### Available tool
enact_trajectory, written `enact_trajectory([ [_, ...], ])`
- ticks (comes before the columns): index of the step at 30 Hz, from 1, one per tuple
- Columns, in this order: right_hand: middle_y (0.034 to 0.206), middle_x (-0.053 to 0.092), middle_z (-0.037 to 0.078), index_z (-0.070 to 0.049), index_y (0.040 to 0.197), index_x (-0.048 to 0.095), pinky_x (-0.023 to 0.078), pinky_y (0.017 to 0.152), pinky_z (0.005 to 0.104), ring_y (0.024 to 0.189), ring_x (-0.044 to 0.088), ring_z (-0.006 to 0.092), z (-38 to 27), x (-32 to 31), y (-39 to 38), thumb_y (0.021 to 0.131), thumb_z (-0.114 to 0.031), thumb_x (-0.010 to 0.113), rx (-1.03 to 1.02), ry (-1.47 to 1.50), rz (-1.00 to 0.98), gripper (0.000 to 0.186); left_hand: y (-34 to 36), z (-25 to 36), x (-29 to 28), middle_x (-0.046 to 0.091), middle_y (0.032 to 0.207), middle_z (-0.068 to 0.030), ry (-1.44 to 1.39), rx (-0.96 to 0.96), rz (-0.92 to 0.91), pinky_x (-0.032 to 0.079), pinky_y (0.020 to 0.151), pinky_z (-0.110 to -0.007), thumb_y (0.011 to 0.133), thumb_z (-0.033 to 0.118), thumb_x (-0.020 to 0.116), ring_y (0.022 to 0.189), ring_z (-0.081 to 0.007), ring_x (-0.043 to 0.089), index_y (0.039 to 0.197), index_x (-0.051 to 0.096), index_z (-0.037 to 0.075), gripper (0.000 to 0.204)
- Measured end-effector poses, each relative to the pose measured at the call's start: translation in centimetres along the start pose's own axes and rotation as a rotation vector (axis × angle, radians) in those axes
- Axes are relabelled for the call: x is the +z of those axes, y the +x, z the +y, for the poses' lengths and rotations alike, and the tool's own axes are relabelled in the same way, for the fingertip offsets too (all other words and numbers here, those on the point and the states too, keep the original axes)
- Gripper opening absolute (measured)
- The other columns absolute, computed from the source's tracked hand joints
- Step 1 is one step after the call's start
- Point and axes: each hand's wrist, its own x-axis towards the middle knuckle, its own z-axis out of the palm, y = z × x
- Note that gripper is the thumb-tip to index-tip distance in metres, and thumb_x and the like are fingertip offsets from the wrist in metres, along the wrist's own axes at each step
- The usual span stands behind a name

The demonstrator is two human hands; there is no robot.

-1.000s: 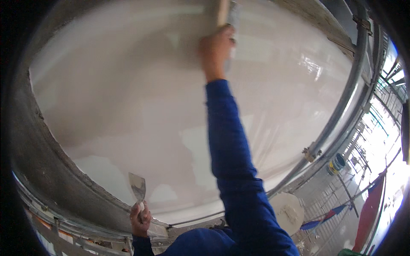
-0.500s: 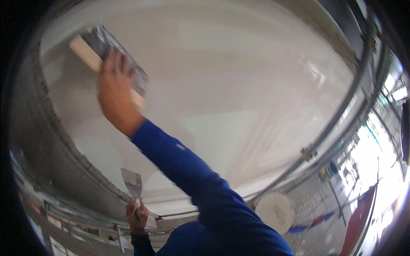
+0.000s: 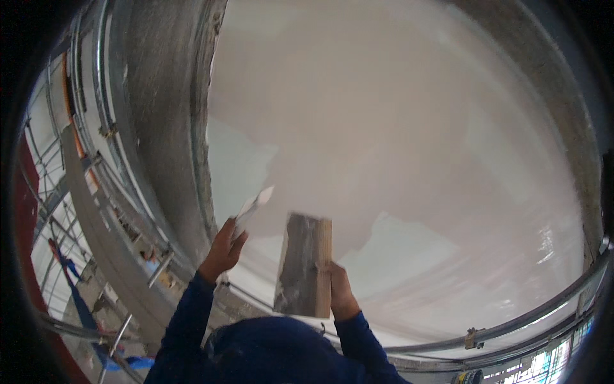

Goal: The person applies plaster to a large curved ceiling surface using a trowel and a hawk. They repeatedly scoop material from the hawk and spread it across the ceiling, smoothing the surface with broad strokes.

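My left hand is closed round a putty knife, its blade tilted up to the right and pale at the tip. In my right hand is a wide plastering trowel. Its broad grey blade, smeared with filler, faces me, and the wooden strip of its handle lies along the right edge, where my fingers grip it. The two tools are close together but apart, in front of a large wall coated in smooth beige filler, with paler greenish-white patches showing.
A rough grey concrete edge borders the wall on the left, another on the right. Scaffold tubes curve past below and at the far left. A plank runs along the left, with a blue cloth-like thing lower down.
My right hand has drawn the trowel down from the upper left wall to near my body. My left hand has raised the putty knife beside it. The view has turned leftward.
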Motion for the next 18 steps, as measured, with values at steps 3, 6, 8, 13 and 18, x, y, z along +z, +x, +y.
enact_trajectory([
  [3,0.089,0.058,0.007,-0.002,0.105,0.054,0.052,0.070,0.0360,0.078,0.061,0.0212,0.8,1.0,1.9,0.085,-0.020,0.057,-0.264,-0.294,-0.080,0.027,2.8,2.8,1.0,0.055,0.109,-0.0231,-0.014,0.085,-0.027,0.046,0.085,-0.041,0.094,0.009,0.054,0.099,-0.0398,0.057,0.125,0.047,-0.001,0.034],
  [6,0.090,0.057,0.010,-0.001,0.103,0.054,0.052,0.077,0.0406,0.083,0.061,0.0245,-2.9,6.7,-0.8,0.082,-0.020,0.056,-0.046,0.192,-0.068,0.029,3.1,3.3,1.9,0.054,0.106,-0.0210,-0.057,0.108,-0.030,0.048,0.080,-0.039,0.090,0.000,0.055,0.096,-0.0381,0.058,0.127,0.046,0.002,0.038],
  [8,0.090,0.057,0.011,0.000,0.103,0.054,0.052,0.079,0.0422,0.085,0.060,0.0254,-3.9,7.6,-1.0,0.080,-0.020,0.056,-0.059,0.190,-0.079,0.031,3.2,2.6,2.5,0.054,0.105,-0.0197,-0.153,0.166,0.018,0.049,0.076,-0.039,0.088,-0.004,0.056,0.094,-0.0365,0.058,0.129,0.045,0.003,0.044],
  [13,0.091,0.057,0.010,-0.002,0.101,0.054,0.052,0.078,0.0413,0.085,0.060,0.0243,-4.0,8.1,-0.9,0.081,-0.017,0.057,-0.063,0.195,-0.106,0.026,2.6,1.5,2.4,0.056,0.105,-0.0169,0.021,0.170,-0.002,0.051,0.073,-0.040,0.083,-0.006,0.058,0.090,-0.0345,0.060,0.131,0.048,0.006,0.050],
  [18,0.091,0.056,0.008,-0.003,0.101,0.055,0.052,0.075,0.0381,0.083,0.060,0.0223,-4.8,7.8,-1.0,0.081,-0.016,0.060,-0.086,0.109,-0.079,0.024,2.6,-0.8,0.6,0.060,0.103,-0.0141,0.214,0.342,0.056,0.052,0.074,-0.041,0.078,-0.005,0.060,0.090,-0.0328,0.061,0.127,0.052,0.006,0.052],
])
